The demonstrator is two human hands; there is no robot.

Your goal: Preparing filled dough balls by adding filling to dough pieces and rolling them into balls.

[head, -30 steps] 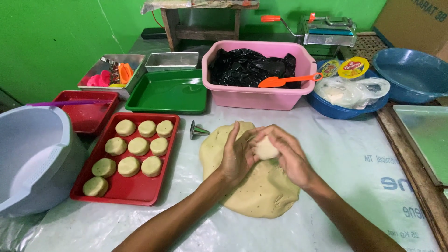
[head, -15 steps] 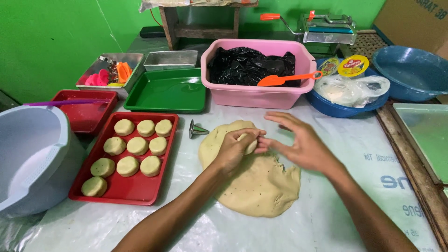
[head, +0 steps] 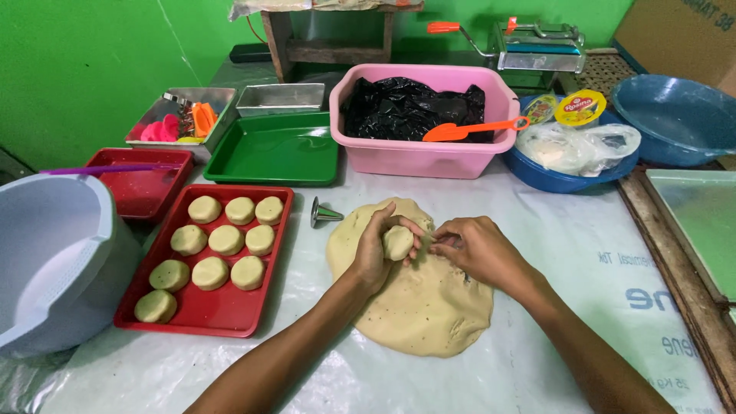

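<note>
Mid-frame, my left hand (head: 376, 249) is cupped around a small dough ball (head: 398, 242) over the big dough slab (head: 414, 299), right hand (head: 475, 249) loosely curled beside it, so I'd say shaping; next it needs rounding.

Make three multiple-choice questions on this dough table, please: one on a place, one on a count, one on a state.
1. Where is the metal cone?
A. in the pink tub
B. on the table beside the red tray
C. in the green tray

2. How many dough pieces lie on the red tray?
A. six
B. ten
C. fourteen

3. What is the left hand doing?
A. holding a dough ball
B. lying flat, empty
C. gripping the orange scoop

Answers: 1 B, it lies between tray and dough slab; 2 B, ten rounds count; 3 A, fingers wrap the dough ball.
</note>
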